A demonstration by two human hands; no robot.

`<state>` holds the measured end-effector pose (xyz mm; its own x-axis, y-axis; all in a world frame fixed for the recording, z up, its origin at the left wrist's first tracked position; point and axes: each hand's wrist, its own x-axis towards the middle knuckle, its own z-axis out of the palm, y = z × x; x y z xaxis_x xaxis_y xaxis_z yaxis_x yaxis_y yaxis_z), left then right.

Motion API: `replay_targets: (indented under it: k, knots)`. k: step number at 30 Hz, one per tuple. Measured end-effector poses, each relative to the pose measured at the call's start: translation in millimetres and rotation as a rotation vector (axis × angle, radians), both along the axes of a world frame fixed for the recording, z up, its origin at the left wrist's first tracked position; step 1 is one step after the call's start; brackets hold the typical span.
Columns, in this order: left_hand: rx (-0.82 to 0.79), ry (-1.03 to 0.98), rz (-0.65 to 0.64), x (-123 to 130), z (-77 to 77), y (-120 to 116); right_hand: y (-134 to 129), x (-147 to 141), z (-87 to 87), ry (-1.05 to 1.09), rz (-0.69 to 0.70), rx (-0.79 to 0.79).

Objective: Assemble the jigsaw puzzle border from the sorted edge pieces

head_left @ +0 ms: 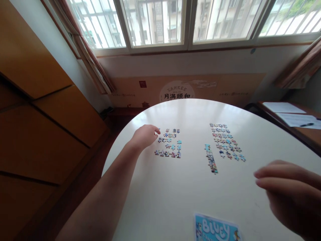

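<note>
My left hand (146, 135) reaches over the white table at the upper left edge of the left group of puzzle pieces (170, 154). Its thumb and fingertips are pinched together by a small piece; what they hold is too small to make out. My right hand (288, 187) is at the right, blurred, with thumb and finger close together and nothing visible between them. Rows of loose pieces (227, 141) lie right of centre. Beside them runs a joined strip of puzzle (211, 160), slanting toward the front.
A blue Bluey card (217, 229) lies at the front edge of the view on the round white table (160, 207). Papers (298, 119) and a pen (307, 125) rest on a brown side table at the right. Wooden cabinets (37, 134) stand left.
</note>
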<state>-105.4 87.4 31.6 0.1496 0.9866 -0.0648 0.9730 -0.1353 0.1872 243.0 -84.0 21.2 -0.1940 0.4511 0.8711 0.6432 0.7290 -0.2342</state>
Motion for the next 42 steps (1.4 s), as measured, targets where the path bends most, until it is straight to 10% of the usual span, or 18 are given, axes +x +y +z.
replay_targets:
  k: [26,42]
  knots:
    - [-0.060,0.068,-0.078,4,12.9,-10,44,-10,-12.1,-0.012,0.107,-0.059]
    - [-0.233,0.128,-0.373,13,18.2,-30,41,-14,-4.8,0.029,0.096,-0.031]
